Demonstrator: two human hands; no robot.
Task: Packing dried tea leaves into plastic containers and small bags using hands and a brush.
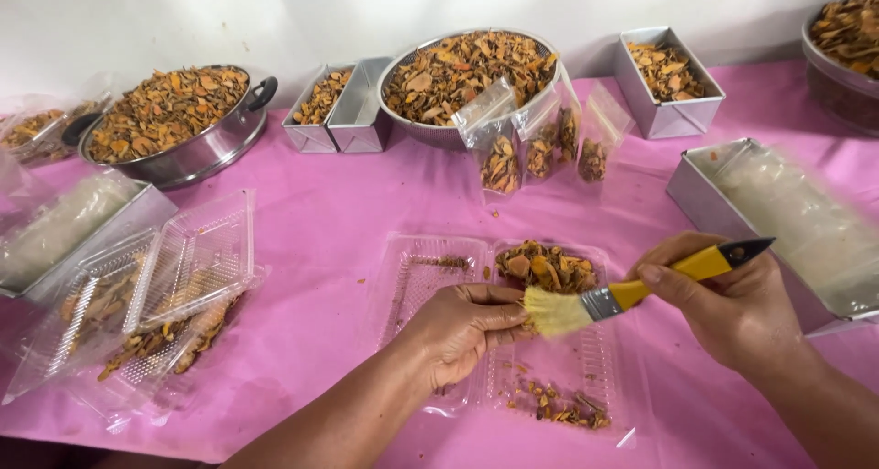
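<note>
A clear plastic clamshell container (430, 260) lies open on the pink tablecloth in front of me. Its right half holds a heap of orange-brown dried slices (547, 267) at the far end and loose crumbs (558, 405) at the near end. My left hand (462, 330) rests on the container's middle hinge, fingers curled and pressing it down. My right hand (728, 309) grips a yellow-handled brush (632, 293). The brush's pale bristles (555, 311) touch the tray next to my left fingertips.
Two metal bowls (197, 153) (430, 132) of dried slices and small metal tins (667, 112) (343, 132) line the back. Filled clear bags (536, 144) lean on the middle bowl. Stacked clamshells (192, 254) lie at left. Tins of folded plastic (705, 199) (142, 214) sit right and left.
</note>
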